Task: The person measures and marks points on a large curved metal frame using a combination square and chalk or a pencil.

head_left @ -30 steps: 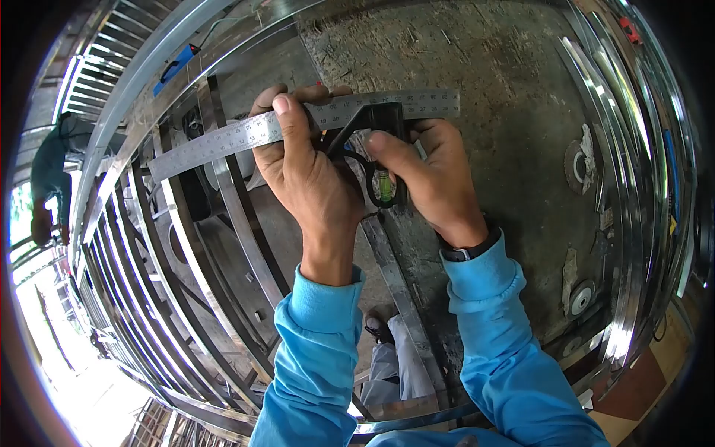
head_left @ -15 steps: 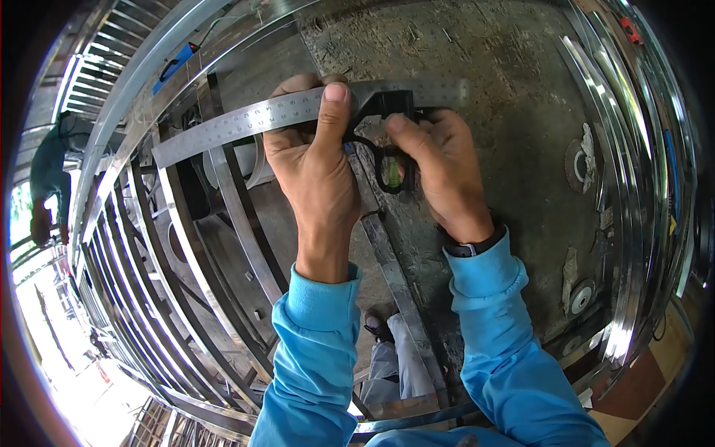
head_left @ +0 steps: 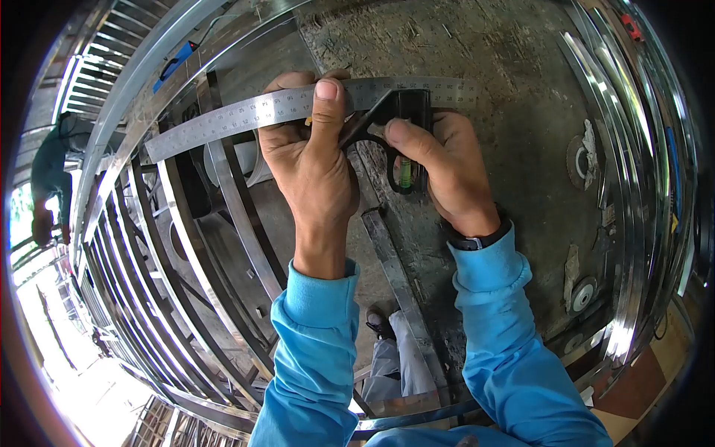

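My left hand [head_left: 316, 175] is closed around the steel ruler [head_left: 223, 123] of a combination square, its thumb pressed on the marked face. The ruler points left and right above the bench. My right hand [head_left: 458, 171] grips the square's black head [head_left: 411, 106], thumb on its front, fingers partly hidden behind. A green level vial [head_left: 405, 173] shows in the lower part of the head. The head sits on the ruler, toward its right end.
Below and left stands a frame of shiny metal bars [head_left: 190, 231]. Long metal strips [head_left: 622, 186] line the right side. Discs [head_left: 583, 294] lie on the stained work surface [head_left: 514, 186]. A blue-handled tool [head_left: 176, 65] lies upper left. Another person [head_left: 52, 175] is at far left.
The black head has shifted a little to the right along the ruler, with my right hand on it. My left hand has moved slightly left and keeps its grip.
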A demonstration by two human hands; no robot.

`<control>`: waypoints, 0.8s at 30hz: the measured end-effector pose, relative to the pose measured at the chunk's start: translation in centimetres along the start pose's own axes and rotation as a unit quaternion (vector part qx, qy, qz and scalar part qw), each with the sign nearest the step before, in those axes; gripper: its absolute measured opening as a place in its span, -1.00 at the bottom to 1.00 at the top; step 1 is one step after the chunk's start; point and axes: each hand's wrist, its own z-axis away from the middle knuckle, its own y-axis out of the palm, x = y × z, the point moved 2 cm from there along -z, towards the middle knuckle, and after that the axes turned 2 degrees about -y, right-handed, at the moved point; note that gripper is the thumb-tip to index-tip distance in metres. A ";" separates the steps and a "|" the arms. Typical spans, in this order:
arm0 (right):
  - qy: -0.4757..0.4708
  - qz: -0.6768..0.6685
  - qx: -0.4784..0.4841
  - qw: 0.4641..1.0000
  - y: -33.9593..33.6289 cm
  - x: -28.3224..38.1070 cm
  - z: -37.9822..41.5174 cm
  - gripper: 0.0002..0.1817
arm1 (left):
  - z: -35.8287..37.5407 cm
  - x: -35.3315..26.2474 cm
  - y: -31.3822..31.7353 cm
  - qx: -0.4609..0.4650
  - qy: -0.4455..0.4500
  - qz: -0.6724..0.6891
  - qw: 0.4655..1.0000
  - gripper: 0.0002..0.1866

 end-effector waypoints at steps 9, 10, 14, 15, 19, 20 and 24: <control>-0.011 0.008 -0.019 1.000 0.3 0.1 0.1 -0.78 | 0.0 -0.1 0.3 -0.005 0.003 0.004 1.000 -0.79; -0.012 0.008 -0.019 1.000 0.3 0.1 0.1 -0.78 | 0.0 -0.1 0.3 -0.005 0.002 0.003 1.000 -0.79; -0.010 -0.041 -0.012 0.999 0.3 -0.1 -0.1 -0.74 | 0.2 -0.6 0.4 -0.010 -0.006 0.017 1.000 -0.81; -0.011 -0.075 -0.016 0.997 0.3 -0.2 -0.1 -0.72 | 0.1 -0.4 0.3 -0.009 -0.005 0.018 1.000 -0.81; 0.014 -0.111 -0.026 0.993 0.1 -0.3 -0.1 -0.71 | 0.1 -0.5 0.6 -0.016 -0.007 0.023 1.000 -0.83; 0.017 -0.086 -0.007 0.996 0.1 0.1 0.0 -0.71 | 0.3 -0.6 0.8 -0.033 -0.018 0.027 0.999 -0.84; 0.017 0.004 -0.032 0.999 0.1 -0.1 0.1 -0.74 | 0.0 -0.3 0.0 0.004 0.001 0.017 1.000 -0.85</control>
